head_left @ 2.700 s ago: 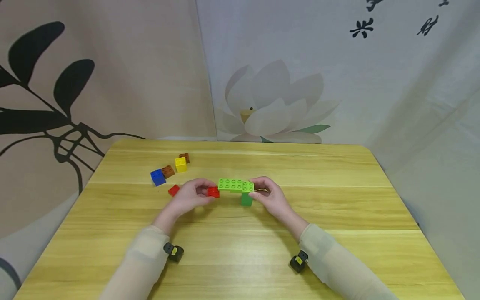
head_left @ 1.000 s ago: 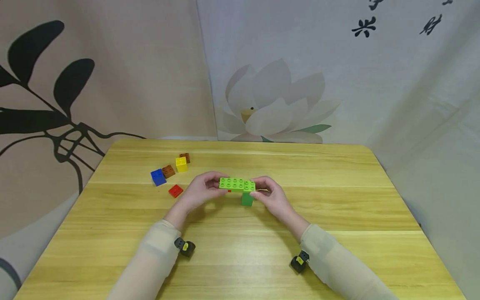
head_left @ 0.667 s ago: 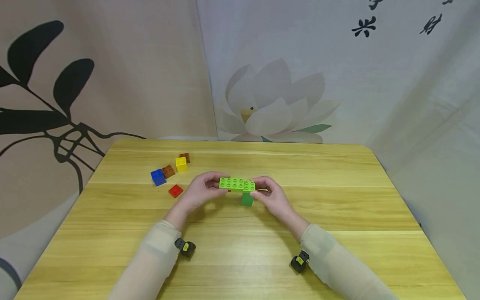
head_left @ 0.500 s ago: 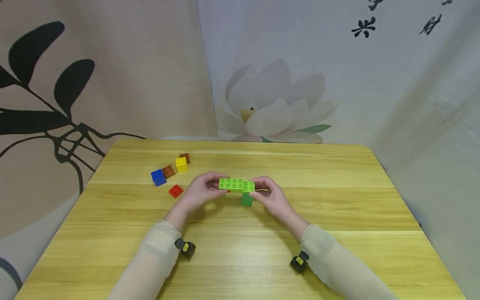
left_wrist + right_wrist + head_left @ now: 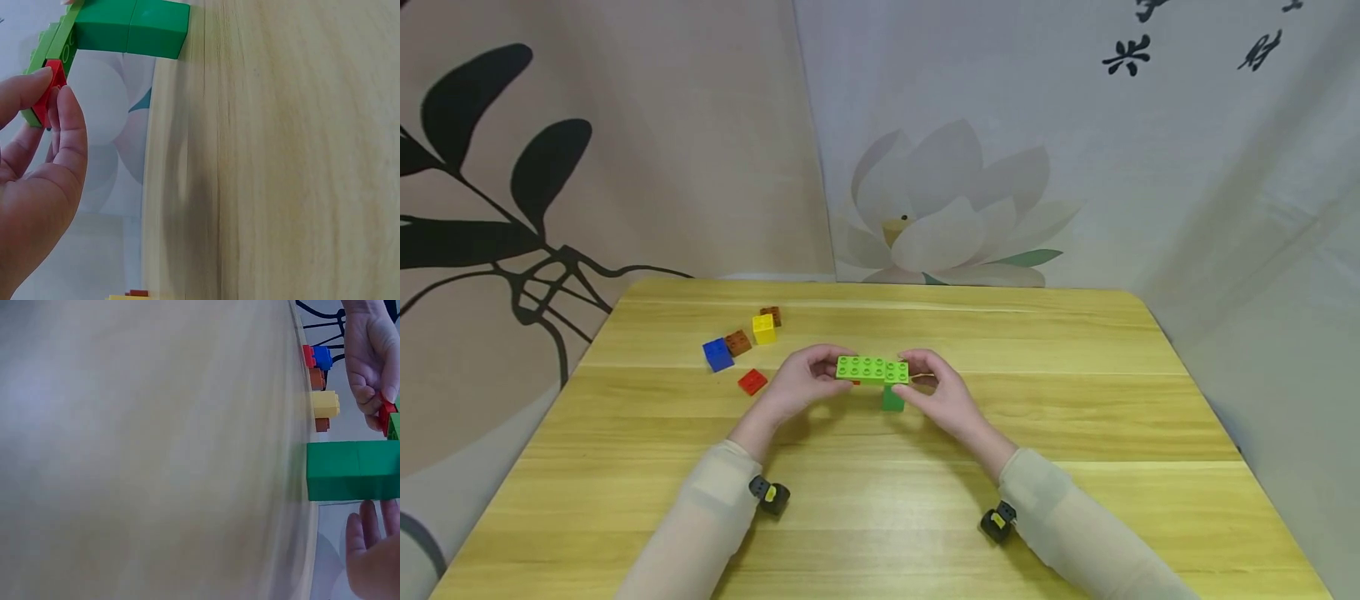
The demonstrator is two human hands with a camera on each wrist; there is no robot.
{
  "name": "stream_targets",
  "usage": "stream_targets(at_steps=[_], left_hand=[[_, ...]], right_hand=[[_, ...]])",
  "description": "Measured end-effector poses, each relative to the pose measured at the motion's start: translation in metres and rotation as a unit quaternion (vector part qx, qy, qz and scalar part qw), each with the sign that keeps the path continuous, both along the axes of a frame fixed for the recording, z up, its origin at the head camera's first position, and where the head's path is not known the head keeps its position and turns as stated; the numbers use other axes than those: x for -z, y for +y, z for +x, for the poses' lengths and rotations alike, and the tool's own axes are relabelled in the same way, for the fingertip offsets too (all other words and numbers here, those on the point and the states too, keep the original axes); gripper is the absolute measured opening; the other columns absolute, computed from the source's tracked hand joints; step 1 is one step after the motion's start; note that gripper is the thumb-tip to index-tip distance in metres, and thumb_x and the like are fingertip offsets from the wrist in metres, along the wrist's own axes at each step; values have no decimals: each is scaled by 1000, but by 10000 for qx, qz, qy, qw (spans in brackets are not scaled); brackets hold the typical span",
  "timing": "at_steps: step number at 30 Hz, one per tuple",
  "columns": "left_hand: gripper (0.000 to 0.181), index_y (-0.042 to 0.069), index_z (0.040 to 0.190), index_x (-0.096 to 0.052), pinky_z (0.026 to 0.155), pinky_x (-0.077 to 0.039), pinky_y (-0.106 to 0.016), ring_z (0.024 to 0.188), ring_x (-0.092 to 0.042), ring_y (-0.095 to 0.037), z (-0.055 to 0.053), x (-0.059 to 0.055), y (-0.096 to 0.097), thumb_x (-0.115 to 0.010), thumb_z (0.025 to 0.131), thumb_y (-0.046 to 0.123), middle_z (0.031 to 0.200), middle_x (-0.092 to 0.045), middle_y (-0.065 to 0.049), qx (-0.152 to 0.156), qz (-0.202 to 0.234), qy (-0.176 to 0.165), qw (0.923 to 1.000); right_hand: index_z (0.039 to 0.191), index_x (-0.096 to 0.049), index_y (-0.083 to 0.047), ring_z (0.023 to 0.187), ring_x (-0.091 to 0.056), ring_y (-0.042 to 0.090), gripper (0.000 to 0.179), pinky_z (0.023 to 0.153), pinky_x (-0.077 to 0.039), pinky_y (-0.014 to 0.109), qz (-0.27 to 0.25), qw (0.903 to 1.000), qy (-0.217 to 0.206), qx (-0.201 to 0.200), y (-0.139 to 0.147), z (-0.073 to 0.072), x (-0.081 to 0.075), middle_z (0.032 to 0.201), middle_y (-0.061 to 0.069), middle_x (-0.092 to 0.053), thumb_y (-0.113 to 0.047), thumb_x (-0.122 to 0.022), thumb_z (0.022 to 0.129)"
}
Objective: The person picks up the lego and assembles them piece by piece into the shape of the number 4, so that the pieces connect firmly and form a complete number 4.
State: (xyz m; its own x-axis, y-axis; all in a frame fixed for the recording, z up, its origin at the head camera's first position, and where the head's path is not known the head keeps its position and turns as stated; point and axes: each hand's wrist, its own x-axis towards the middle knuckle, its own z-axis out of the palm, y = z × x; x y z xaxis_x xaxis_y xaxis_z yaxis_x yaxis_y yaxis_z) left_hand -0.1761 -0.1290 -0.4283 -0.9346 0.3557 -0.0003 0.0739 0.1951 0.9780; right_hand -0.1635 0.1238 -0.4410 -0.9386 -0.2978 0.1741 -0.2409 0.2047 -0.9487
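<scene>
Bright green toy building bricks (image 5: 861, 370) lie flat in a row, studs up, over a column of dark green bricks (image 5: 350, 470) at their right end. Beneath the left end is a red brick (image 5: 49, 100), mostly hidden in the head view. My left hand (image 5: 805, 379) pinches this red brick between thumb and fingers, right against the underside of the bright green row. At the opposite end, my right hand (image 5: 943, 395) grips the bright green bricks, thumb along the front and forefinger behind. The dark green column reaches down to the wooden tabletop.
Left of the hands lies another red brick (image 5: 752, 382). Farther back are a blue brick (image 5: 718, 356), a brown brick (image 5: 739, 342), a yellow brick (image 5: 764, 330) and a second brown brick (image 5: 776, 315). A printed cloth (image 5: 955, 192) hangs behind the table (image 5: 880, 517).
My left hand has moved right, bringing the red brick from beside the bright green row to under its left end. My right thumb has shifted slightly left along the front.
</scene>
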Motion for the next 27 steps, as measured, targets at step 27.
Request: stream_targets(at_steps=[27], left_hand=[[42, -6, 124, -62, 79, -55, -26, 95, -63, -25, 3, 1, 4, -75, 84, -3, 111, -65, -18, -204, 288, -86, 9993]], right_hand=[[119, -70, -13, 104, -58, 21, 31, 90, -50, 42, 671, 9963, 513, -173, -18, -14, -6, 117, 4, -65, -22, -76, 90]])
